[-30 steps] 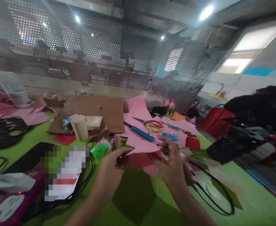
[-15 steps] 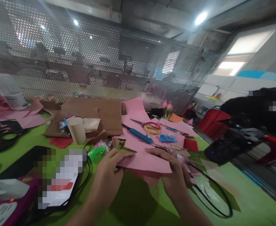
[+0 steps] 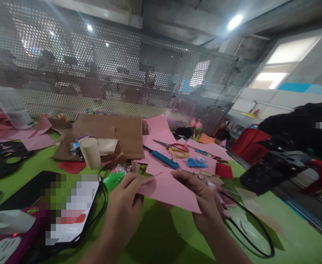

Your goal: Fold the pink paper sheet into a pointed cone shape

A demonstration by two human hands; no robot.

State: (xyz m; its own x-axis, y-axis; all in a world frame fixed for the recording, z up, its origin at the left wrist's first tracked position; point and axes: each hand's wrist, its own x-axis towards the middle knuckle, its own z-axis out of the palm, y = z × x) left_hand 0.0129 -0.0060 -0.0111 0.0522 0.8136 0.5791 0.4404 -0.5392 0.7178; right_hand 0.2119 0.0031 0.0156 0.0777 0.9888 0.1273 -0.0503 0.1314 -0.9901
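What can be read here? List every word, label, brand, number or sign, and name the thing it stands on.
No text in this view can be read.
Label on the white bottle: a dark band of print, too blurred to read.
The phone screen: blocked out, nothing legible.
The pink sheet held by the left hand and right hand: blank on the side that shows.

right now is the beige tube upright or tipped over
Upright: the beige tube stands on end beside the brown paper, top face up.

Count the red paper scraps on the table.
2: left red scrap beside the cardboard tube; right red scrap right of the pink sheets. More may hide underneath.
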